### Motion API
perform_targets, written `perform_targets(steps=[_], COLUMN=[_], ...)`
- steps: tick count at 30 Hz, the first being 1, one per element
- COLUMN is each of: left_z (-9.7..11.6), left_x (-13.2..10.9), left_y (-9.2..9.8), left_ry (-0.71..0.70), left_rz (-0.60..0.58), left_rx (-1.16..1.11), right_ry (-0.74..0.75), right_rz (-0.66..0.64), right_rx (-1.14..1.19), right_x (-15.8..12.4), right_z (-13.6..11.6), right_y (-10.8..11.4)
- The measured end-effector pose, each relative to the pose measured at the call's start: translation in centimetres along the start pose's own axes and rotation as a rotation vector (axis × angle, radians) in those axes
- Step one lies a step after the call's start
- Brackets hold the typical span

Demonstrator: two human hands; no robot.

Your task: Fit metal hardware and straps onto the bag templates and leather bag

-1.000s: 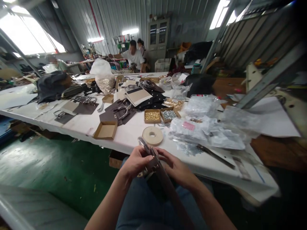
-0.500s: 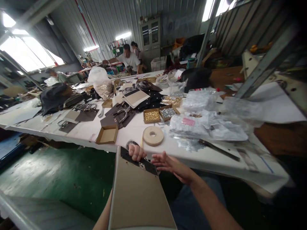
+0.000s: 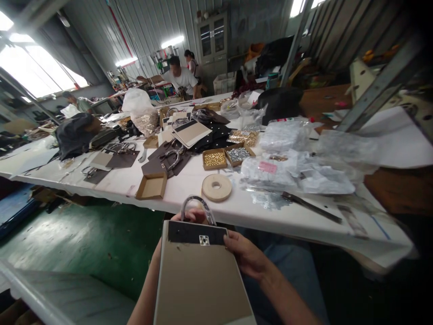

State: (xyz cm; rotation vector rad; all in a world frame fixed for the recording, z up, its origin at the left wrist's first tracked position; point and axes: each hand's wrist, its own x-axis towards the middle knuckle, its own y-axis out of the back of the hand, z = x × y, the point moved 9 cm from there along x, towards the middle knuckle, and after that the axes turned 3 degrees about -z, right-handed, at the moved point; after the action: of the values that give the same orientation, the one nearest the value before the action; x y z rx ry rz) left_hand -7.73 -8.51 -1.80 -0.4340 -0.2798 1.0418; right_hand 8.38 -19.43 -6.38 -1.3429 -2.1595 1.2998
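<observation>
I hold a flat beige bag panel (image 3: 203, 280) upright over my lap; it has a dark top band with a small metal clasp and a curved metal handle (image 3: 198, 205). My left hand (image 3: 187, 217) is behind the panel's top edge, only fingertips showing by the handle. My right hand (image 3: 245, 255) grips the panel's upper right corner with curled fingers. A roll of cream tape (image 3: 216, 187) lies on the white table (image 3: 189, 180) just beyond the handle.
On the table are an empty cardboard tray (image 3: 152, 186), two trays of gold and silver studs (image 3: 225, 158), dark leather pieces with metal handles (image 3: 167, 160), plastic bags (image 3: 297, 174) and a long dark tool (image 3: 311, 206). People work at far tables (image 3: 181, 76). The green floor lies left.
The panel has turned from edge-on to face me flat, then squared up. My right hand went from open beside it to gripping its upper right corner. The metal handle now stands above the top.
</observation>
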Motion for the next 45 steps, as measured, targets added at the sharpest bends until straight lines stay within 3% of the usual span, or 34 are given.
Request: perform_targets(steps=[3,8,13,18,25,29,33,36,39,42,45], left_z=[1.4,4.0,3.1,2.2,3.7,3.6,2.0,1.3,2.4,4.3,5.7], left_x=[-0.9,-3.1,-5.7,-7.4,-8.8,-8.9,-8.8,-7.6,-4.6,0.0,5.6], left_y=[2.0,3.4,3.7,2.1,1.5,1.3,1.9,1.6,0.5,-0.2,0.4], left_ry=[0.053,0.182,0.3,0.275,0.317,0.312,0.321,0.313,0.275,0.277,0.289], left_rz=[0.047,0.197,0.297,0.208,0.081,0.027,0.057,0.036,-0.048,-0.135,-0.162], left_rx=[0.082,0.194,0.128,-0.111,0.337,0.336,0.281,0.286,0.331,0.352,0.379], right_ry=[0.008,0.05,0.072,0.063,0.03,0.017,-0.011,-0.015,0.038,0.167,0.312], right_rz=[0.039,0.138,0.248,0.369,0.394,0.38,0.303,0.301,0.388,0.473,0.511], right_rx=[-0.055,-0.14,-0.198,-0.226,-0.318,-0.36,-0.409,-0.516,-0.668,-0.827,-1.0], right_x=[-0.3,-0.8,-1.6,-2.2,-2.9,-3.4,-4.2,-5.0,-5.1,-3.5,0.1], right_z=[-0.1,-1.3,-2.3,-2.4,-2.6,-3.6,-4.5,-6.5,-11.1,-17.6,-23.3], right_y=[0.2,0.8,2.0,3.0,3.3,2.7,2.1,2.1,2.0,1.3,1.0])
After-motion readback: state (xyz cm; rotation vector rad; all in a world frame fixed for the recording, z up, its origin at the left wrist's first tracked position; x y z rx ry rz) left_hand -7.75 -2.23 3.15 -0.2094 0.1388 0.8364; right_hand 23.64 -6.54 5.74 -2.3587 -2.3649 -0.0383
